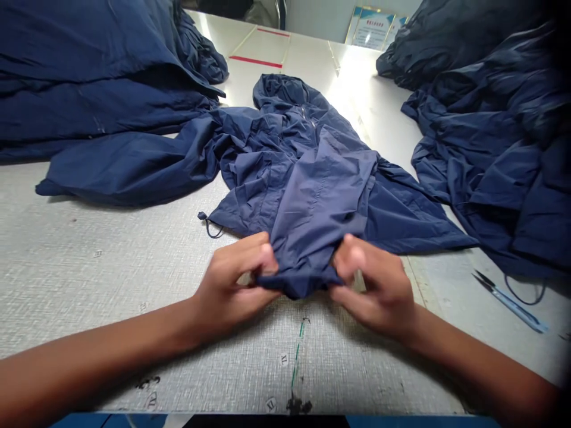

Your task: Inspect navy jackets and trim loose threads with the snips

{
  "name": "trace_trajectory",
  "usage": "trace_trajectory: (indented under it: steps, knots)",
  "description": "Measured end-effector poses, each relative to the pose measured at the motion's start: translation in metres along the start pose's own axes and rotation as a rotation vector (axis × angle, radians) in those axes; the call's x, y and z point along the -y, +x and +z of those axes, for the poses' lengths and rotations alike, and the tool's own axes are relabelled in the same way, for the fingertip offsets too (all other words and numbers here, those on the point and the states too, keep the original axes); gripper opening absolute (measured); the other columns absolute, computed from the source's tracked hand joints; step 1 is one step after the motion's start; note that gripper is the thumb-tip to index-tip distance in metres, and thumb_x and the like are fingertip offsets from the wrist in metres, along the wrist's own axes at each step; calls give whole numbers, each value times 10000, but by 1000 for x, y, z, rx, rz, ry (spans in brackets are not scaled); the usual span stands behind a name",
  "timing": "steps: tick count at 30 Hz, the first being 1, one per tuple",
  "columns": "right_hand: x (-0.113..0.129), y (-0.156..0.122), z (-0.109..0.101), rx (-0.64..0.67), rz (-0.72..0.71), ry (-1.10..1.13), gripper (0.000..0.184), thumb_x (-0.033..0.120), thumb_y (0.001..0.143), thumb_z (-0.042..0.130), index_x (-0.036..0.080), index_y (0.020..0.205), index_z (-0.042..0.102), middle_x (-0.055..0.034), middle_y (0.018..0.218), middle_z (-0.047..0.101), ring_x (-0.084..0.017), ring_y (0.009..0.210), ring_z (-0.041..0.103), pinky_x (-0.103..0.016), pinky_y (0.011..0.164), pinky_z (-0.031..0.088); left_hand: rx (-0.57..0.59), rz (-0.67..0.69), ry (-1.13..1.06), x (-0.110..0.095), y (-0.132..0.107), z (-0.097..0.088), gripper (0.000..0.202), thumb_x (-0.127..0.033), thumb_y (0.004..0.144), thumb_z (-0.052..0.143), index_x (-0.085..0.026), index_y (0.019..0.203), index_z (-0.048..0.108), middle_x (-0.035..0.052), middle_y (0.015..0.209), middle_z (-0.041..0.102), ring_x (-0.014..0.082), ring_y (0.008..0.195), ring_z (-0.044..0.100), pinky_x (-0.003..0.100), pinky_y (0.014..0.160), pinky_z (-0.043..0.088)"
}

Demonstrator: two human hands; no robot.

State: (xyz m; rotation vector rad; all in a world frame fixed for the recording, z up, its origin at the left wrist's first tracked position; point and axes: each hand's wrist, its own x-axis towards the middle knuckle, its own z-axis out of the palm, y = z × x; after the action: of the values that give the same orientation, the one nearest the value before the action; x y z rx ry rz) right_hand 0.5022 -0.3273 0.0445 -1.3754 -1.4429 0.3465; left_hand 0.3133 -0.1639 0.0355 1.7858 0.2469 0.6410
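Note:
A navy hooded jacket (321, 178) lies spread on the table, its hood toward the far side. One sleeve, with a paler inside-out look, runs toward me over the body of the jacket. My left hand (241, 270) pinches the left side of that sleeve's end. On the opposite side my right hand (372, 282) grips the same edge, so the end is stretched between both hands. The other sleeve (134, 166) reaches out to the left. A drawcord with a toggle (202, 216) sticks out at the jacket's lower left corner. Both hands are slightly blurred.
Stacked navy garments (98, 71) fill the far left. Another heap of dark garments (499, 137) covers the right side. Small blue-handled thread snips (513, 303) lie right of my right hand. Framed notices (372, 27) stand beyond the table (89, 267).

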Motion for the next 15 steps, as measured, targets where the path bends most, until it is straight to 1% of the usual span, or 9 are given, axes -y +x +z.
trace_trajectory:
  steps: [2, 4, 5, 7, 9, 10, 11, 13, 15]
  knots:
    - [8, -3, 4, 49, -349, -233, 306, 56, 874, 630, 251, 698, 472, 52, 581, 378, -124, 508, 348, -325, 494, 222, -132, 188, 200, -7, -6, -2, 366, -58, 859, 732, -223, 660, 473, -31, 672, 340, 144, 611, 305, 331, 593, 221]
    - [17, -6, 10, 152, -558, -360, 256, 113, 908, 618, 252, 714, 525, 63, 546, 332, -122, 463, 298, -348, 470, 156, -108, 245, 270, -14, -8, -6, 292, -74, 889, 693, -255, 710, 549, -24, 694, 372, 154, 602, 306, 336, 591, 237]
    - [21, -8, 13, 210, -622, -393, 215, 161, 927, 622, 248, 738, 568, 62, 542, 352, -124, 453, 304, -353, 458, 148, -21, 261, 284, -17, -7, -8, 246, -87, 898, 675, -271, 751, 604, -19, 706, 423, 155, 596, 340, 333, 578, 255]
    - [25, -13, 19, 275, -660, -419, 157, 214, 948, 635, 243, 794, 634, 60, 538, 402, -128, 443, 331, -354, 437, 174, 298, 236, 307, -26, -2, -17, 177, -114, 884, 684, -289, 868, 706, -6, 773, 572, 147, 597, 451, 317, 553, 310]
    - [27, -17, 18, 266, -575, -426, 147, 173, 946, 641, 264, 831, 652, 58, 531, 447, -134, 436, 371, -337, 434, 251, 691, 103, 253, -35, 8, -33, 220, -196, 844, 787, -290, 1042, 768, 6, 883, 697, 134, 602, 557, 285, 542, 384]
    - [27, -18, 16, 249, -508, -428, 157, 148, 940, 646, 276, 848, 653, 55, 528, 470, -139, 434, 398, -327, 443, 301, 837, 8, 197, -38, 15, -44, 330, -265, 818, 848, -287, 1139, 773, 15, 930, 735, 138, 617, 606, 269, 557, 431]
    - [27, -18, 12, 236, -450, -424, 162, 140, 936, 651, 286, 867, 654, 47, 530, 495, -149, 437, 430, -323, 458, 349, 889, -73, 152, -41, 23, -58, 430, -339, 802, 887, -279, 1210, 768, 27, 961, 759, 149, 645, 650, 259, 591, 477]
    - [26, -15, 4, 197, -393, -403, 148, 149, 942, 636, 291, 904, 653, 22, 545, 545, -174, 453, 489, -331, 480, 409, 659, -115, 204, -44, 42, -94, 409, -436, 860, 851, -265, 1224, 775, 39, 967, 776, 171, 725, 698, 247, 668, 521]
    - [23, -9, -1, 124, -425, -375, 153, 139, 954, 588, 284, 959, 638, 18, 554, 559, -177, 452, 504, -327, 475, 404, 151, -67, 472, -41, 62, -141, 235, -403, 953, 756, -250, 1127, 796, 37, 955, 767, 171, 781, 685, 231, 696, 496]
